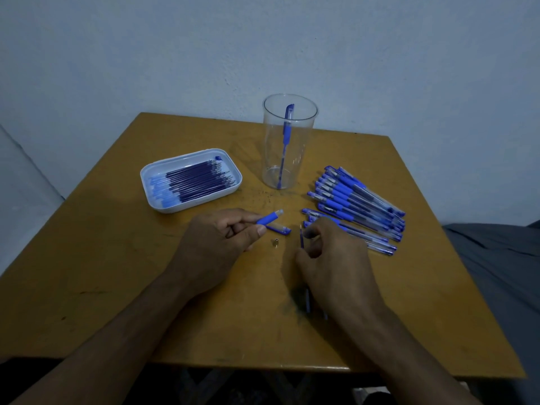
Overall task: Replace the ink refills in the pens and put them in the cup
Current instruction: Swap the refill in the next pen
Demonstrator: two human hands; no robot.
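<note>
My left hand (213, 241) grips an open pen barrel (270, 217) by its blue grip, its open end pointing right and away. My right hand (333, 258) pinches a thin ink refill (301, 241) near its tip; the refill's far end shows below the palm. A pen cap (279, 228) and a small metal tip piece (275, 242) lie on the table between the hands. The clear cup (287, 159) stands at the back with one blue pen (285, 141) upright in it. A white tray (163, 206) at the left holds several refills (193, 182).
A pile of several blue pens (359, 203) lies to the right of the cup, just beyond my right hand. The wooden table (117, 287) has its near edge under my forearms. A wall stands behind, and grey fabric (496, 258) lies off the right edge.
</note>
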